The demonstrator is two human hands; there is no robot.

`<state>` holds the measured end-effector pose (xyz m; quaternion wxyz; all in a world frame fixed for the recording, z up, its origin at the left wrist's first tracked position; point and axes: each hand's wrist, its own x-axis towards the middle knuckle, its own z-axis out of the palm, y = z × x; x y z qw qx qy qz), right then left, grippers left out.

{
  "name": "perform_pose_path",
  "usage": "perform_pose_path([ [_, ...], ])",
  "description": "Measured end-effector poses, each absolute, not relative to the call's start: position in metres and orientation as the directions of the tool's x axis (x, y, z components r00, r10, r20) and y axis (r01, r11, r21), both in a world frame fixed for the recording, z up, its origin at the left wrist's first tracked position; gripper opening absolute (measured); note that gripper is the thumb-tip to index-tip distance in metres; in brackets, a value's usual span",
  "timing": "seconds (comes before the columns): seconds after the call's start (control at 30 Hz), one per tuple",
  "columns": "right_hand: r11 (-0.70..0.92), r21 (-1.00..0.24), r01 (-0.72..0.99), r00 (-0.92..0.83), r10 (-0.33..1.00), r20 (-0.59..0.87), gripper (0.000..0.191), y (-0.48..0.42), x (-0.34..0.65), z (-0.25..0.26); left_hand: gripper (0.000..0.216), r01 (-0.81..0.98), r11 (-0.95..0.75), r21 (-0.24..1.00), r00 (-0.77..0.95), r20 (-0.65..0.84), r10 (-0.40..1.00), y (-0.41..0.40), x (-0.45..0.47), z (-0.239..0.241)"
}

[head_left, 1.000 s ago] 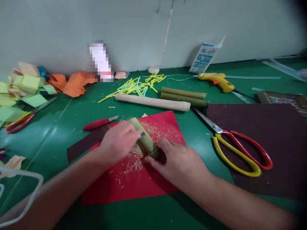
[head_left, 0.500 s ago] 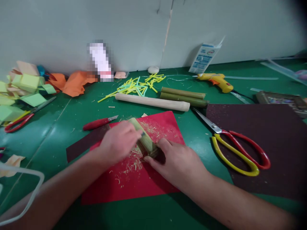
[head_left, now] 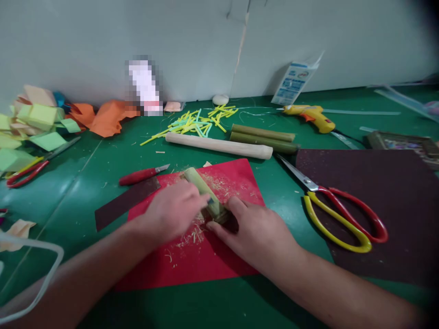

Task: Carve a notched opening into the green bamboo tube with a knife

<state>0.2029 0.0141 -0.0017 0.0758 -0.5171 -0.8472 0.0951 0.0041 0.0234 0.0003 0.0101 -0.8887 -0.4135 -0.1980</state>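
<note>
A short pale-green bamboo piece (head_left: 198,182) lies slantwise over a red sheet (head_left: 236,256), with fine shavings scattered around it. My right hand (head_left: 257,228) pins its near end between thumb and fingers. Over the bamboo's left side, my left hand (head_left: 174,205) is closed in a fist and somewhat blurred. A small dark tip shows at its fingers, against the bamboo; what it belongs to is hidden. Just beyond the left hand lies a red-handled knife (head_left: 142,175), its blade pointing right. A dark brown strip (head_left: 123,208) lies partly beside the red sheet.
Large scissors (head_left: 338,212) rest on a dark brown sheet (head_left: 387,196) at right. Behind the work lie a pale stick (head_left: 219,145), green bamboo lengths (head_left: 264,139), cut yellow straws (head_left: 187,123) and a yellow glue gun (head_left: 310,116). Folded papers (head_left: 37,119) and another pair of scissors (head_left: 37,169) are at left.
My left hand has slid along the bamboo toward me and my right hand. The right hand keeps its hold in the same place.
</note>
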Motion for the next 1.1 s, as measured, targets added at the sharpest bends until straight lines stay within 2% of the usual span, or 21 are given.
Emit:
perform_pose_path([
  [0.1, 0.436, -0.233, 0.869, -0.441, 0.897, 0.034, 0.032, 0.014, 0.203, -0.002, 0.027, 0.798, -0.585, 0.145, 0.489, 0.412, 0.769, 0.024, 0.004, -0.001],
  [0.23, 0.455, -0.226, 0.861, -0.456, 0.888, 0.05, 0.03, 0.014, 0.203, -0.004, 0.03, 0.715, -0.691, 0.108, 0.62, 0.359, 0.698, 0.026, 0.003, -0.002],
  [0.37, 0.456, -0.217, 0.863, -0.455, 0.889, 0.055, 0.031, 0.014, 0.203, -0.004, 0.028, 0.823, -0.558, 0.11, 0.462, 0.442, 0.769, 0.03, 0.001, -0.003],
  [0.5, 0.471, -0.231, 0.851, -0.47, 0.88, 0.064, 0.029, 0.014, 0.204, -0.004, 0.029, 0.727, -0.682, 0.075, 0.609, 0.387, 0.692, 0.028, 0.001, -0.004],
  [0.63, 0.459, -0.216, 0.862, -0.456, 0.888, 0.067, 0.031, 0.013, 0.204, -0.003, 0.025, 0.807, -0.57, 0.152, 0.467, 0.427, 0.774, 0.03, -0.001, -0.003],
  [0.73, 0.466, -0.23, 0.854, -0.466, 0.883, 0.057, 0.03, 0.013, 0.204, -0.003, 0.022, 0.773, -0.608, 0.181, 0.514, 0.383, 0.767, 0.028, 0.0, -0.004],
  [0.83, 0.457, -0.239, 0.857, -0.458, 0.887, 0.053, 0.029, 0.013, 0.204, -0.003, 0.022, 0.801, -0.556, 0.222, 0.453, 0.383, 0.805, 0.028, -0.003, -0.004],
  [0.9, 0.456, -0.239, 0.857, -0.456, 0.888, 0.058, 0.03, 0.013, 0.204, -0.004, 0.022, 0.835, -0.463, 0.297, 0.338, 0.387, 0.858, 0.03, -0.006, -0.001],
  [0.97, 0.457, -0.236, 0.857, -0.457, 0.887, 0.057, 0.031, 0.013, 0.204, -0.004, 0.019, 0.816, -0.358, 0.454, 0.199, 0.36, 0.912, 0.032, -0.008, 0.004],
  [1.03, 0.46, -0.243, 0.854, -0.462, 0.885, 0.053, 0.031, 0.013, 0.205, -0.005, 0.018, 0.732, -0.226, 0.642, 0.059, 0.271, 0.961, 0.033, -0.01, 0.011],
  [1.1, 0.459, -0.254, 0.851, -0.461, 0.886, 0.054, 0.03, 0.013, 0.205, -0.005, 0.018, 0.591, -0.063, 0.804, -0.054, 0.118, 0.992, 0.033, -0.012, 0.016],
])
